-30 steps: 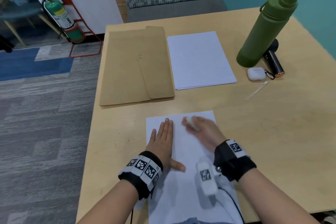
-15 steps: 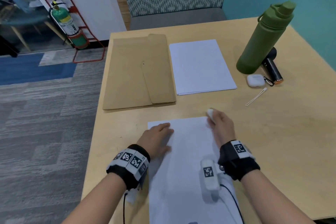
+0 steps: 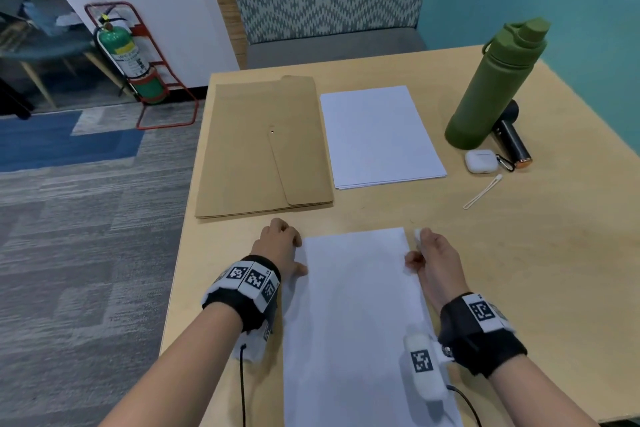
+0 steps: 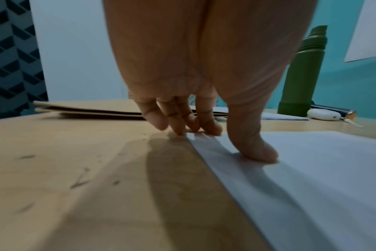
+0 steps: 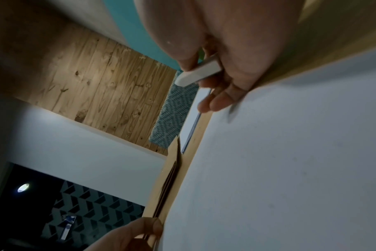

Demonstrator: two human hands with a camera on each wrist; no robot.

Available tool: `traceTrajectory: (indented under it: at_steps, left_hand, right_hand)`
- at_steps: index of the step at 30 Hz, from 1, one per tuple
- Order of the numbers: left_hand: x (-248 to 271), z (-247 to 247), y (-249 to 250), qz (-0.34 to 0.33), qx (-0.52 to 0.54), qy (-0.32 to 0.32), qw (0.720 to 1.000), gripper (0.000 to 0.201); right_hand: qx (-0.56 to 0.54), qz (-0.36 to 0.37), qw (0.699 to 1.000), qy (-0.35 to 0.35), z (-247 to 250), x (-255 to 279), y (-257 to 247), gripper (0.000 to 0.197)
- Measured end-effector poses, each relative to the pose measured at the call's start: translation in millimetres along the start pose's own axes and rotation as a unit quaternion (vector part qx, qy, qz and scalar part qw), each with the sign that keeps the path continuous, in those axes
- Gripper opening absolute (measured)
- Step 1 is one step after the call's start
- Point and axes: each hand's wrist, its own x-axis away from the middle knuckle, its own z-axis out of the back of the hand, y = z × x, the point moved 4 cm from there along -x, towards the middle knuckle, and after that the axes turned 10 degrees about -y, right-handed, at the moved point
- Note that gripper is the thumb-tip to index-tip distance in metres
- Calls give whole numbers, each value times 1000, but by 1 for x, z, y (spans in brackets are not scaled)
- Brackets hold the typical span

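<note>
A white sheet [image 3: 353, 305] lies lengthwise on the wooden table [image 3: 519, 270] in front of me. My left hand [image 3: 277, 246] is at the sheet's far left corner. In the left wrist view its thumb [image 4: 255, 152] presses on the sheet [image 4: 311, 169] while the curled fingertips [image 4: 182, 125] meet the slightly raised edge. At the far right corner, my right hand [image 3: 433, 256] grips a small white oblong object [image 3: 418, 234], seen as a white bar [image 5: 195, 73] in the right wrist view. Its lower fingers [image 5: 217, 101] touch the sheet's edge [image 5: 290, 152].
Beyond the sheet lie a stack of brown envelopes [image 3: 263, 149] and a stack of white paper [image 3: 377, 135]. At far right stand a green bottle [image 3: 491, 87], a dark cylinder [image 3: 510, 135], a white earbud case [image 3: 480, 160] and a thin white strap [image 3: 483, 191]. The table's left edge drops to carpet.
Both hands slid off the top of the sheet to its far corners. The left hand went from flat on the paper to curled at the left edge. The right hand moved right with the white object.
</note>
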Motion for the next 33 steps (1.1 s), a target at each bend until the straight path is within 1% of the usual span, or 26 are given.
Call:
traceTrajectory:
  at_steps: [1,3,5,6,8,9,12,14,16,19,21,23,25,26,28,29,30,31,32,33]
  left_hand:
    - [0,-1,1,-3,9,1,1000,61]
    - [0,-2,2,-2,12,3,1000,71]
    - [1,-3,4,4,2,0,1000,73]
    - [1,-3,5,7,-1,-5,1000,71]
    - [0,-2,6,15,-5,-18,1000,65]
    - [0,-2,6,17,-10,-28,999,60]
    - [1,-3,6,18,-18,-38,999,50]
    - [4,0,6,2,30,-21,999,41]
    - [9,6,2,-22,108,0,994,27]
    - [21,21,0,-79,181,31,980,22]
    - [30,33,0,-115,237,47,964,23]
    - [39,45,-1,-138,299,54,943,22]
    - [48,58,0,-161,349,62,921,24]
    - [53,63,1,-173,375,67,908,27]
    - [63,75,5,-197,430,78,878,37]
    - [68,80,8,-209,450,86,864,41]
    - [73,86,10,-221,469,96,850,46]
    - [77,91,11,-233,489,109,833,50]
    - [80,95,11,-243,516,121,813,54]
    - [82,98,10,-249,546,127,790,58]
  right_hand:
    - [41,-2,999,-6,1,1,-2,16]
    - [133,-2,991,-23,3,2,-5,17]
    - [180,-11,983,-26,6,4,-6,17]
    - [188,-21,982,-21,7,4,-4,24]
    - [175,-48,983,-8,11,5,-1,36]
    - [170,-56,984,-2,12,5,-1,38]
    - [213,-54,975,11,16,6,-9,36]
    - [263,-39,964,29,20,9,-17,33]
    - [295,-32,954,32,22,7,-21,34]
    - [339,-42,940,23,25,6,-26,35]
    - [353,-39,935,13,25,6,-33,33]
    - [331,-13,944,-10,21,8,-42,28]
    - [262,30,962,-72,12,13,-52,22]
    - [223,50,967,-111,7,17,-57,22]
    - [178,86,966,-169,-1,22,-68,28]
    - [182,102,961,-181,-4,22,-73,29]
    - [195,115,957,-180,-6,21,-77,27]
    - [211,126,955,-167,-8,21,-82,21]
    - [215,138,955,-148,-10,21,-87,13]
    - [210,148,958,-129,-11,22,-91,11]
